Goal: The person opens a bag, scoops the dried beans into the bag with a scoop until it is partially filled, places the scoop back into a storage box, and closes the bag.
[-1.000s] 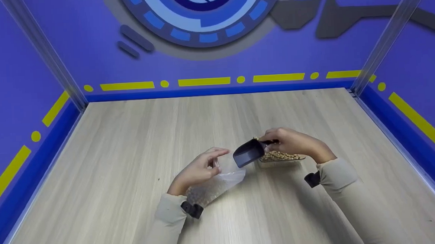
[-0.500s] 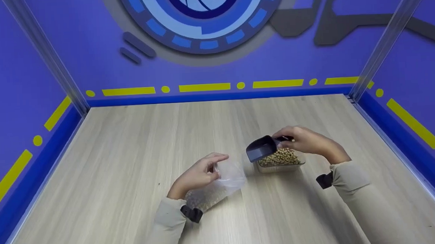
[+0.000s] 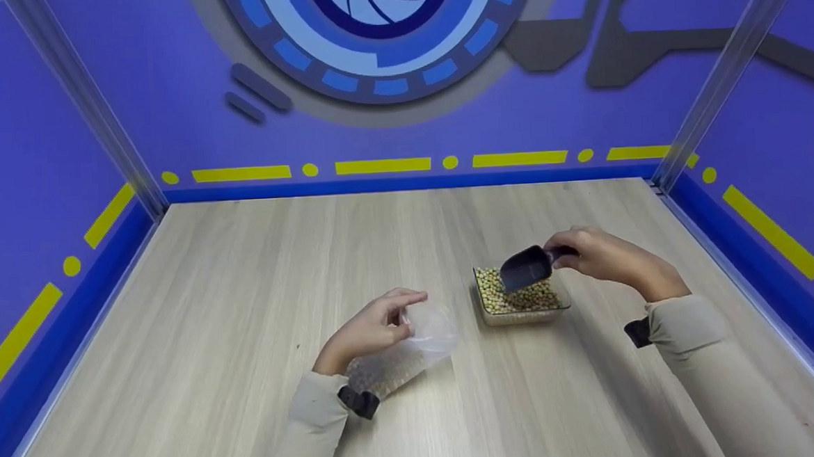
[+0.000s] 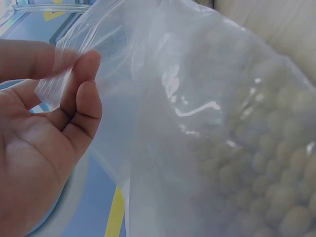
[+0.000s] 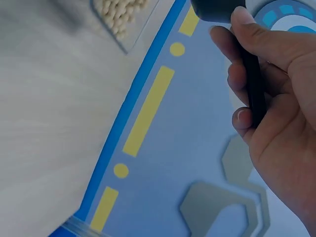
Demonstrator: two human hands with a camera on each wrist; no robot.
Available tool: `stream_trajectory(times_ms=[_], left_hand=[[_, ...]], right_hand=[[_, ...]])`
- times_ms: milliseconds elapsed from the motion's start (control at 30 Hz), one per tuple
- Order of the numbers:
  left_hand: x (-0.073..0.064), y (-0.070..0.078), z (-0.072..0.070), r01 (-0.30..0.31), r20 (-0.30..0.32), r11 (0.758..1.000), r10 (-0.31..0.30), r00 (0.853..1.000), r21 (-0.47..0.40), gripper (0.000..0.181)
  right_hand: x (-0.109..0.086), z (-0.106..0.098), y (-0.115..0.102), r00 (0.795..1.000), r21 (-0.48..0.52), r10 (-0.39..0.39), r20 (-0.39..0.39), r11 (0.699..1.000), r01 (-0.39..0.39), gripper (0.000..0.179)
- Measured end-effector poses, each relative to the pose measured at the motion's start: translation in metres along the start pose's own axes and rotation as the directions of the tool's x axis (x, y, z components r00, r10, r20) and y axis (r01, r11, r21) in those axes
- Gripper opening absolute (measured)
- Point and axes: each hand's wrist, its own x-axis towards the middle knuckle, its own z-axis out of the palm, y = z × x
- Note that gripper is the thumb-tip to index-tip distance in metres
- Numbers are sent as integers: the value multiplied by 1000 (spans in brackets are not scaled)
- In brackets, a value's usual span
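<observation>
A clear zip bag [image 3: 435, 335] with pale round beans in its lower part lies on the table. My left hand [image 3: 370, 328] pinches the bag's edge near its mouth; in the left wrist view the beans [image 4: 276, 173] show through the plastic. My right hand [image 3: 607, 256] grips the handle of a black scoop [image 3: 526, 269]. The scoop is tilted above a clear rectangular container [image 3: 526, 317] of similar beans [image 3: 494, 290]. In the right wrist view the fingers curl round the black handle [image 5: 254, 89]. No beans are visible in the scoop's bowl.
The wooden table [image 3: 297, 262] is bounded by a blue back wall [image 3: 388, 139] and side walls with yellow markings. Metal posts stand at the two far corners. The container sits to the right of the bag, with a gap between them.
My right hand has carried the scoop rightwards from the bag's mouth to over the container. The left hand keeps its hold on the bag, nearly still. The head view has tilted slightly.
</observation>
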Motion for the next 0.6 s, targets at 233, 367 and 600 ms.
stream_trajectory(times_ms=[233, 367, 600], left_hand=[[0, -1, 0, -13, -3, 1000, 13, 1000, -1, 53], [0, -2, 0, -17, -7, 1000, 17, 1000, 6, 53], [0, -2, 2, -18, -10, 1000, 18, 1000, -8, 53]], right_hand=[[-6, -7, 4, 998, -113, -32, -47, 993, 26, 15], [-9, -9, 3, 995, -205, -68, -74, 978, 51, 17], [-7, -8, -2, 980, -387, -173, -94, 914, 124, 17]])
